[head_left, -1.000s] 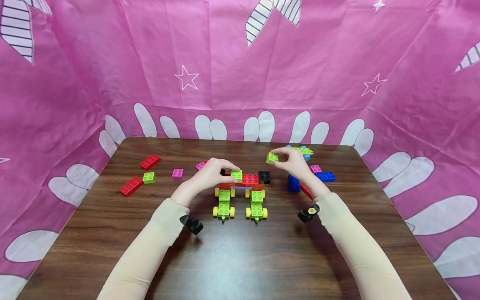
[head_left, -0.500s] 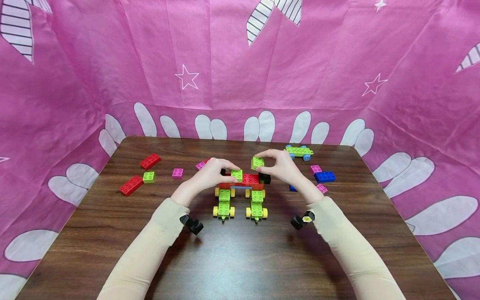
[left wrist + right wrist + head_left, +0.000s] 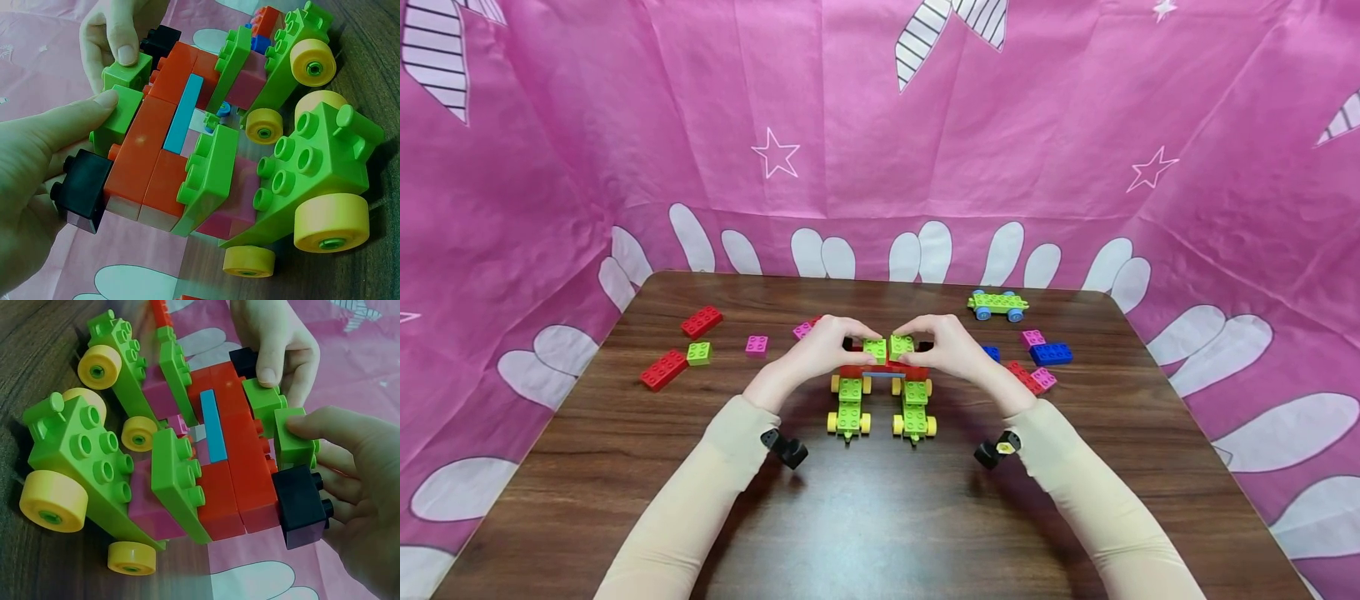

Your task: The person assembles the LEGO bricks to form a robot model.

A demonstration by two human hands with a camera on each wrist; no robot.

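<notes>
My left hand (image 3: 822,344) pinches a lime-green brick (image 3: 874,350) at the top of a red-brick span (image 3: 140,147). Beside it, my right hand (image 3: 947,343) pinches a second lime-green brick (image 3: 294,437) between thumb and fingers. In the right wrist view, red studs show next to this second brick; whether it is pressed down I cannot tell. Black bricks (image 3: 81,187) sit at both ends of the span, and a thin blue piece (image 3: 184,114) lies along its near side. Below are green plates, pink bricks and two green wheeled bases (image 3: 850,417) with yellow wheels.
Red bricks (image 3: 663,371), a green brick (image 3: 698,353) and a pink brick (image 3: 756,345) lie on the left of the wooden table (image 3: 865,517). A green car base (image 3: 997,303) with blue wheels stands back right, near blue bricks (image 3: 1051,353) and pink bricks (image 3: 1043,379).
My right hand has carried its green brick from the right, leftward and down, to beside the other green brick. The left hand has stayed in place, holding its brick.
</notes>
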